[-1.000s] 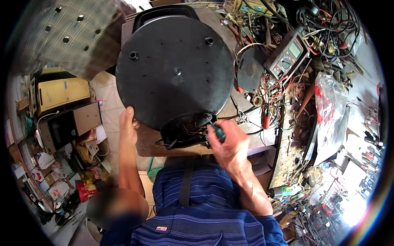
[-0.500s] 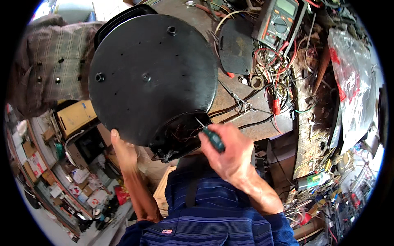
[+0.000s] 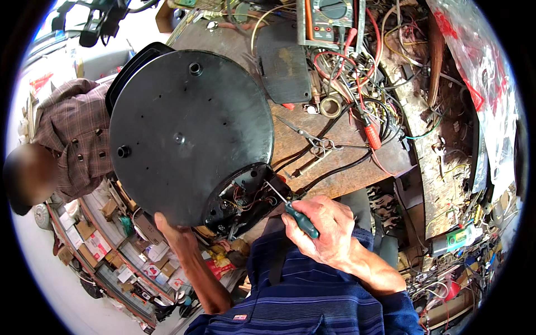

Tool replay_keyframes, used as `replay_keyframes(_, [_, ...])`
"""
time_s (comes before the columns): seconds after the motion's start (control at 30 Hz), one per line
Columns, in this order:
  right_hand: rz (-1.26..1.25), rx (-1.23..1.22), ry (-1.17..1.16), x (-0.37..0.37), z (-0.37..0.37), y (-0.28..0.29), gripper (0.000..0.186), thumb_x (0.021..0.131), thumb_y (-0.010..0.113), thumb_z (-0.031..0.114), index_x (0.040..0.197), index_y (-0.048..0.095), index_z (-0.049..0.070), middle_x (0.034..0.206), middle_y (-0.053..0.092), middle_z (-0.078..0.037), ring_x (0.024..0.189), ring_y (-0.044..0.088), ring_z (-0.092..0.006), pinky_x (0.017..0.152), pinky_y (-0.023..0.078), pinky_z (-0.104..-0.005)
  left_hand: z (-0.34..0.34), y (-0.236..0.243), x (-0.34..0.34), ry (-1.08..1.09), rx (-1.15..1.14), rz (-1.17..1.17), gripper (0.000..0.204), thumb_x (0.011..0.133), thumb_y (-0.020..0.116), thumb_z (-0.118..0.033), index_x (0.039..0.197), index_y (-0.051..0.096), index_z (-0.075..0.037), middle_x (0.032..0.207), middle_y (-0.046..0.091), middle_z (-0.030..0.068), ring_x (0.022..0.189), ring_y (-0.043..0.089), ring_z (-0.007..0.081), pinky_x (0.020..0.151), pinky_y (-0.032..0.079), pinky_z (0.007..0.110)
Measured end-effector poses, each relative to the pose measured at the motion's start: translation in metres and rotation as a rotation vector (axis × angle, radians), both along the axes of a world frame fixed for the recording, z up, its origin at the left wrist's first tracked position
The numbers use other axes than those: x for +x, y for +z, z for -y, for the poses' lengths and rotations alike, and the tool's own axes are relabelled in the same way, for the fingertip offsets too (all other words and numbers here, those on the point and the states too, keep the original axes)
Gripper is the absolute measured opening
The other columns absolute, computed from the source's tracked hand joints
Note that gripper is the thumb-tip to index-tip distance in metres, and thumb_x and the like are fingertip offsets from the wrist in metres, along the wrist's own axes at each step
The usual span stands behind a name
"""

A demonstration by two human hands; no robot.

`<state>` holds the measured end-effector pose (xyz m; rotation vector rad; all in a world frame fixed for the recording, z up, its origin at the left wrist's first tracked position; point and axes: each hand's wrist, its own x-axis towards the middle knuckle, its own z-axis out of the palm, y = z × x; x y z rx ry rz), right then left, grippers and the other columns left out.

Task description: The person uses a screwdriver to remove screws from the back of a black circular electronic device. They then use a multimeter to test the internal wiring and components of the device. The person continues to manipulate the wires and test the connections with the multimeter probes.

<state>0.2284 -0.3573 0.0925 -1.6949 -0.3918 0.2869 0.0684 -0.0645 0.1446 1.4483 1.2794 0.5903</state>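
Looking at a round black appliance (image 3: 187, 139) lying on the table (image 3: 346, 181), with its open wiring pocket (image 3: 237, 204) facing 5 o'clock. Finding that pocket toward 9–10 o'clock from the right hand (image 3: 329, 229), the nearer one, and running roughly 2-to-8 lengthwise. Wrapping right fingers snugly round a green screwdriver (image 3: 304, 222), pointing it 10–11ish. Resting the left hand (image 3: 178, 237) thumb-up on the rim around 6:30; can't tell the hidden fingers' grip. Spotting scissors (image 3: 301, 132) at 2, multimeter (image 3: 331, 29) at 1 from the pocket.

Scissors (image 3: 306, 134) lie on the table (image 3: 349, 174), right of the appliance (image 3: 187, 117), before the multimeter (image 3: 330, 25).
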Motion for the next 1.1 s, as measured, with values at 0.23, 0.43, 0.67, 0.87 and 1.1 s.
replay_keyframes(0.23, [-0.002, 0.041, -0.055, -0.003, 0.015, -0.016, 0.033, 0.077, 0.088, 0.008, 0.102, 0.068, 0.0, 0.084, 0.065, -0.01, 0.063, 0.067, -0.0235, 0.053, 0.055, -0.0341, 0.005, 0.019, -0.009, -0.024, 0.079, -0.055, 0.067, 0.097, 0.066, -0.059, 0.14, 0.056, -0.009, 0.121, 0.069, 0.0016, 0.088, 0.067, 0.0088, 0.067, 0.052, 0.024])
replay_keyframes(0.43, [-0.077, 0.074, -0.038, -0.01, 0.026, -0.029, 0.032, 0.079, 0.087, 0.008, 0.102, 0.067, -0.001, 0.088, 0.065, -0.01, 0.065, 0.067, -0.025, 0.055, 0.056, -0.0354, 0.039, 0.02, 0.022, 0.048, 0.198, -0.038, 0.065, 0.096, 0.066, -0.062, 0.136, 0.058, -0.011, 0.11, 0.069, -0.0034, 0.076, 0.058, 0.004, 0.062, 0.047, 0.023])
replay_keyframes(0.67, [-0.127, 0.098, -0.061, -0.012, 0.033, -0.035, 0.03, 0.08, 0.086, 0.009, 0.1, 0.067, -0.001, 0.089, 0.065, -0.011, 0.068, 0.068, -0.0256, 0.058, 0.058, -0.0359, 0.034, 0.023, 0.016, -0.044, 0.183, -0.059, 0.071, 0.095, 0.067, -0.062, 0.141, 0.056, -0.009, 0.124, 0.069, 0.0021, 0.099, 0.067, 0.0107, 0.075, 0.055, 0.026])
replay_keyframes(0.87, [-0.072, 0.119, -0.068, -0.001, 0.032, -0.029, 0.033, 0.079, 0.087, 0.01, 0.101, 0.068, -0.003, 0.086, 0.066, -0.01, 0.067, 0.069, -0.0243, 0.058, 0.058, -0.0347, 0.014, 0.026, -0.01, -0.138, 0.084, -0.084, 0.078, 0.094, 0.066, -0.063, 0.146, 0.052, -0.007, 0.136, 0.064, 0.0062, 0.121, 0.064, 0.019, 0.098, 0.056, 0.034])
replay_keyframes(1.1, [-0.039, 0.065, 0.001, 0.004, 0.018, -0.022, 0.034, 0.077, 0.088, 0.01, 0.102, 0.069, -0.002, 0.085, 0.066, -0.011, 0.064, 0.068, -0.0243, 0.054, 0.057, -0.0345, 0.015, 0.005, 0.001, -0.066, 0.041, -0.051, 0.084, 0.092, 0.066, -0.065, 0.153, 0.045, -0.011, 0.149, 0.055, 0.0061, 0.133, 0.056, 0.0234, 0.106, 0.05, 0.042])
